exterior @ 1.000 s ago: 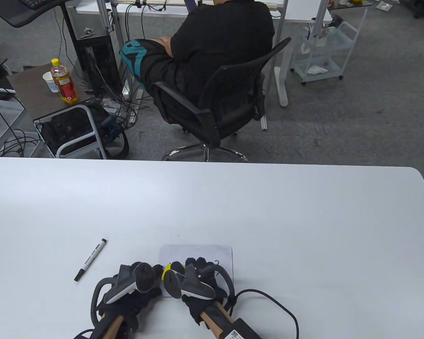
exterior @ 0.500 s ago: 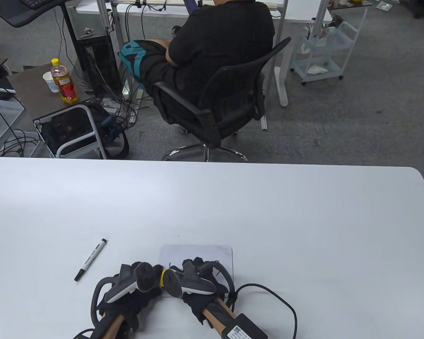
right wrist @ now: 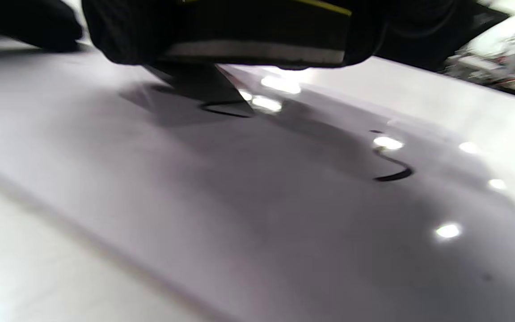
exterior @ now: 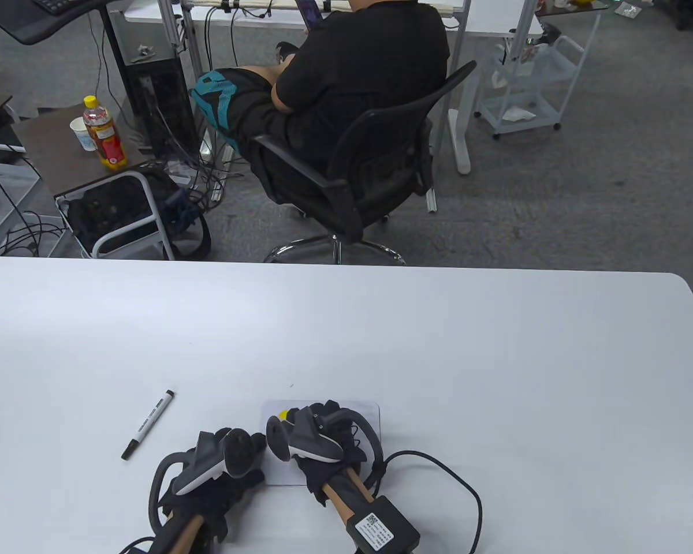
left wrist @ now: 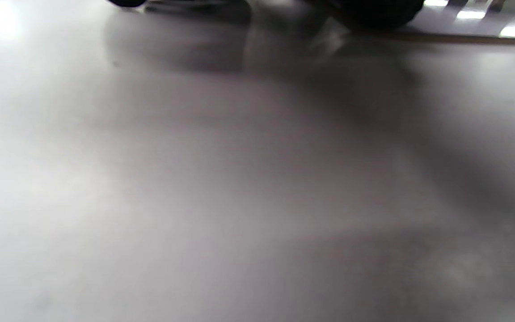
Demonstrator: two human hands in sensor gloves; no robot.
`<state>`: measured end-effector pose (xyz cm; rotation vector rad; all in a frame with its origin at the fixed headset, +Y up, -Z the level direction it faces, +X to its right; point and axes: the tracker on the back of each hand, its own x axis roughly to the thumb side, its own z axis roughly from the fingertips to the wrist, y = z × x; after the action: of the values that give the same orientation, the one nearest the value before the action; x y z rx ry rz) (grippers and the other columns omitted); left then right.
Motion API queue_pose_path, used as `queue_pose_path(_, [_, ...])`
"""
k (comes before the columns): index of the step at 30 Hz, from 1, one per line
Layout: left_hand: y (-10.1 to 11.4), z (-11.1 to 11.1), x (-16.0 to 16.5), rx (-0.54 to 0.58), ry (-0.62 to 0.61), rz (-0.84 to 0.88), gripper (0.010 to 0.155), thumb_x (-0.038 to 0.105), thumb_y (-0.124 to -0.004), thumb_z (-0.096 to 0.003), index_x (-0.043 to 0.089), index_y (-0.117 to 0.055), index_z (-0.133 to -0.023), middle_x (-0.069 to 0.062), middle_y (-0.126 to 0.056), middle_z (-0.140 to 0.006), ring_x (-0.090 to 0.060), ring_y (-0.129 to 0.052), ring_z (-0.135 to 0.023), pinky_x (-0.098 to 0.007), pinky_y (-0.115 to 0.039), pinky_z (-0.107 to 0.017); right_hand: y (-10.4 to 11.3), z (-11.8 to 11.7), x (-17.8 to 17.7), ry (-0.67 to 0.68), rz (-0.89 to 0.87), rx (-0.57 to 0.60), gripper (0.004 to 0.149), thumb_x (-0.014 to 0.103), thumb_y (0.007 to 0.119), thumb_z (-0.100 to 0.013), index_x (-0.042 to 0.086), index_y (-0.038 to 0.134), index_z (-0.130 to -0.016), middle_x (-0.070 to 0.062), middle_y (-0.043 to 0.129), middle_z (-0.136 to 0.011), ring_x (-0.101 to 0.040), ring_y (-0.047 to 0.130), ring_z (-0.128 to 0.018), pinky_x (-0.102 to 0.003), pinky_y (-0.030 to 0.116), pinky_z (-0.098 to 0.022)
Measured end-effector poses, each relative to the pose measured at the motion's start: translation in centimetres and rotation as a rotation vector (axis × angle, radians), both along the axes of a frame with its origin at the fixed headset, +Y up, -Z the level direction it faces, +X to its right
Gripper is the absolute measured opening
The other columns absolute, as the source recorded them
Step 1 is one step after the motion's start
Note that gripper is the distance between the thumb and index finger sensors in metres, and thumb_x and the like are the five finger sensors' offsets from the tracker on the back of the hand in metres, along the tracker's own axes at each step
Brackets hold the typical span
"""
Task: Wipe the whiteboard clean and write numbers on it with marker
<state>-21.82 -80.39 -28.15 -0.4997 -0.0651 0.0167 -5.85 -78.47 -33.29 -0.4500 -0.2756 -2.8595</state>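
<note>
Whiteboard under right hand gripping yellow eraser, left hand's grip unclear, marker beside.

Both hands wear black gloves — grey-and-white trackers strapped on, black cables trailing.

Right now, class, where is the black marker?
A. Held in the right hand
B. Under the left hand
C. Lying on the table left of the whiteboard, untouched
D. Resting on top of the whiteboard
C: the marker lies on the table well left of the whiteboard, apart from the left hand and the right hand, which holds an eraser.
</note>
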Motion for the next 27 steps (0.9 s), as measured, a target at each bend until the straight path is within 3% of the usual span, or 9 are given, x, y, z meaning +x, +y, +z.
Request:
queue_pose_path(3, [0.0,0.0,0.0,0.001,0.0,0.0,0.064,0.063,-0.061,-0.0591,0.05,-0.036,-0.116,-0.007,-0.03,-0.122,-0.038,-0.035,-0.111,-0.056,-0.046,-0.086,-0.2,0.8,-0.5,0.021,-0.007,0.022,0.063,0.048,0.075,-0.056,0.02,0.051,-0.108,-0.03,0.071,-0.1,-0.046,0.074,-0.08,-0.061,0.062,-0.059])
queue_pose_path(5, [0.0,0.0,0.0,0.0,0.002,0.001,0.064,0.063,-0.061,-0.059,0.05,-0.036,-0.116,-0.007,-0.03,-0.122,-0.038,-0.035,-0.111,-0.056,-0.046,-0.086,0.0,1.8,-0.6,0.155,-0.033,-0.041,0.064,0.047,0.076,-0.055,0.022,0.05,-0.107,-0.029,0.07,-0.102,-0.046,0.073,-0.082,-0.061,0.061,-0.059])
queue_pose_path(8, [0.0,0.0,0.0,-0.001,0.003,0.001,0.064,0.063,-0.061,-0.059,0.05,-0.036,-0.116,-0.007,-0.03,-0.122,-0.038,-0.036,-0.111,-0.056,-0.047,-0.086,0.5,2.5,-0.3,0.243,-0.066,-0.127,0.064,0.046,0.08,-0.053,0.025,0.051,-0.106,-0.026,0.069,-0.104,-0.046,0.072,-0.084,-0.063,0.06,-0.061])
queue_pose_path(10, [0.0,-0.1,0.0,-0.002,0.003,0.001,0.064,0.063,-0.061,-0.0591,0.05,-0.036,-0.116,-0.007,-0.03,-0.122,-0.038,-0.036,-0.111,-0.057,-0.047,-0.086,0.7,1.9,-0.3,0.198,-0.05,-0.125,0.064,0.047,0.08,-0.054,0.026,0.051,-0.107,-0.026,0.069,-0.104,-0.045,0.071,-0.085,-0.063,0.058,-0.061])
queue_pose_path(14, [0.0,0.0,0.0,0.002,0.002,-0.001,0.064,0.063,-0.061,-0.0592,0.05,-0.036,-0.116,-0.007,-0.03,-0.122,-0.038,-0.036,-0.112,-0.057,-0.047,-0.085,0.0,-0.4,-0.8,0.049,0.055,0.021,0.064,0.049,0.075,-0.055,0.023,0.05,-0.108,-0.027,0.072,-0.102,-0.045,0.074,-0.082,-0.061,0.062,-0.059])
queue_pose_path(17, [0.0,-0.1,0.0,0.002,0.002,-0.001,0.064,0.063,-0.061,-0.0591,0.05,-0.036,-0.116,-0.007,-0.03,-0.122,-0.038,-0.036,-0.111,-0.057,-0.047,-0.085,-0.4,-0.7,-1.2,-0.011,-0.011,0.02,0.064,0.048,0.076,-0.055,0.021,0.051,-0.107,-0.029,0.072,-0.1,-0.046,0.075,-0.08,-0.061,0.062,-0.058])
queue_pose_path(20, [0.0,-0.1,0.0,0.0,0.004,0.003,0.064,0.063,-0.062,-0.059,0.05,-0.037,-0.116,-0.007,-0.03,-0.122,-0.038,-0.035,-0.111,-0.057,-0.047,-0.085,0.0,0.5,-1.1,0.104,0.028,0.001,0.063,0.047,0.076,-0.055,0.022,0.05,-0.107,-0.028,0.071,-0.102,-0.046,0.073,-0.082,-0.062,0.061,-0.059])
queue_pose_path(25, [-0.1,-0.1,0.0,0.001,0.003,-0.001,0.064,0.063,-0.061,-0.0591,0.05,-0.037,-0.116,-0.007,-0.03,-0.122,-0.038,-0.036,-0.111,-0.057,-0.047,-0.085,0.5,3.8,0.1,0.343,-0.072,-0.176,0.064,0.042,0.081,-0.052,0.027,0.05,-0.106,-0.025,0.065,-0.107,-0.047,0.066,-0.089,-0.064,0.056,-0.062])
queue_pose_path(27, [-0.1,-0.1,0.0,0.001,0.002,-0.004,0.064,0.063,-0.061,-0.0587,0.05,-0.036,-0.116,-0.007,-0.03,-0.122,-0.038,-0.036,-0.111,-0.057,-0.047,-0.085,0.5,4.4,0.6,0.367,-0.044,-0.158,0.064,0.042,0.082,-0.052,0.028,0.049,-0.105,-0.022,0.065,-0.109,-0.046,0.065,-0.092,-0.066,0.055,-0.064])
